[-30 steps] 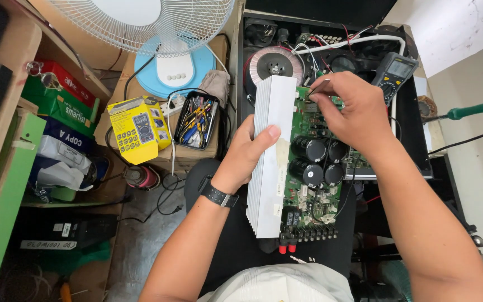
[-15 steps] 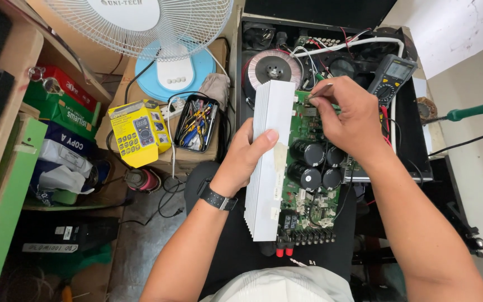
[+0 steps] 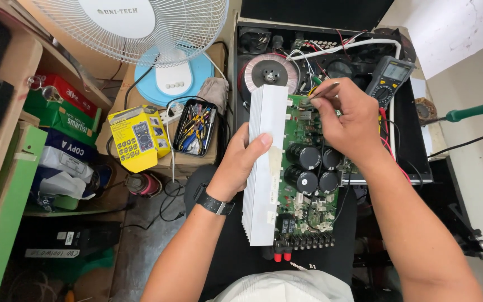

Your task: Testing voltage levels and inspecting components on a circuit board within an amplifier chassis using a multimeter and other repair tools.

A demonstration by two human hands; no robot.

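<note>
The left hand (image 3: 245,161) grips the white finned heatsink (image 3: 265,162) of a green circuit board (image 3: 308,184) lying mid-scene, near the open amplifier chassis (image 3: 406,140). The right hand (image 3: 349,120) pinches a thin metal tool (image 3: 321,91) over the board's far end, beside black capacitors (image 3: 304,156). A multimeter (image 3: 389,78) lies far right.

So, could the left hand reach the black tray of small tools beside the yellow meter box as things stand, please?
Probably yes: the tray of small tools lies open just left of the left hand with nothing between, though that hand is gripping the white heatsink.
</note>
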